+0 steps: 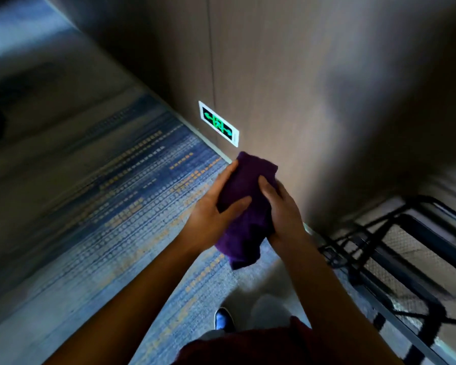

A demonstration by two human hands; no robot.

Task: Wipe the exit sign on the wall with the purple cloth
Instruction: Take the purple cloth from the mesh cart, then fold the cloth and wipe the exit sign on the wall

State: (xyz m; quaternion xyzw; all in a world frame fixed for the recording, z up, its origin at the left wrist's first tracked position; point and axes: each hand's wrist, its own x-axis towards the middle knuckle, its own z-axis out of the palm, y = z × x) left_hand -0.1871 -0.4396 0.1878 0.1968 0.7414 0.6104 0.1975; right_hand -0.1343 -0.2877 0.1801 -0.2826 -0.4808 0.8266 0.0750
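A purple cloth (pixel 244 206) is bunched between both hands in front of me. My left hand (pixel 211 214) grips its left side, thumb across the front. My right hand (pixel 283 209) clasps its right side. The cloth's lower end hangs free below the hands. The exit sign (pixel 218 123) is a white-framed plate with lit green arrows, mounted low on the brown wall (pixel 313 88), just above the floor. It lies beyond and slightly left of the cloth, a short gap apart from it.
Blue and grey patterned carpet (pixel 103 206) covers the floor to the left. A black metal frame (pixel 395 248) stands against the wall at lower right. My dark shoe (pixel 223 318) shows near the bottom.
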